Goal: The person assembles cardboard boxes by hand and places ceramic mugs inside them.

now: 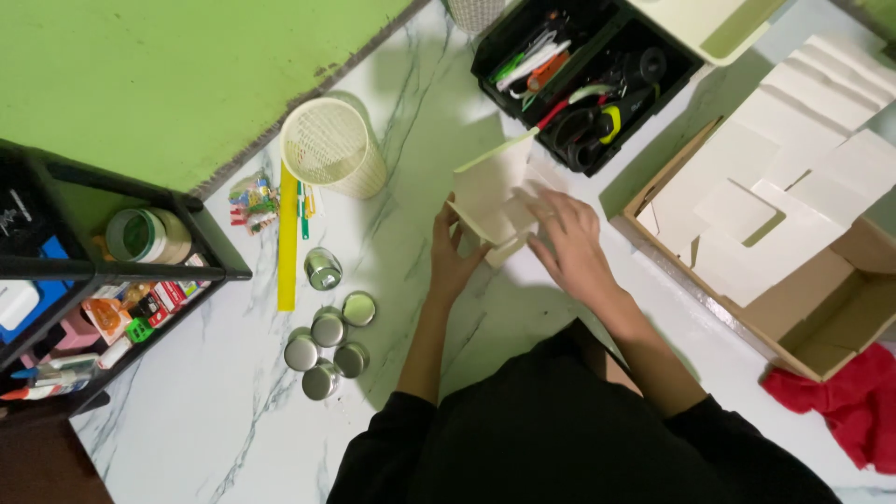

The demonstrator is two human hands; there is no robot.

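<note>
You have a small assembly of pale cream panels point(490, 191) between your hands, above the white marbled floor point(233, 411). One larger flat panel stands tilted, its upper edge showing a light green strip. Smaller cream pieces join at its lower side, forming a corner. Part of it is hidden under your right fingers.

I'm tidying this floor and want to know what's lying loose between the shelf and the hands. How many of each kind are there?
Small round silver metal tins: 6
Long yellow ruler: 1
Cream mesh wastebasket tipped on its side: 1
Pale flat board pieces held by the left hand and right hand, counted as one assembly: 1
Total: 9
</note>
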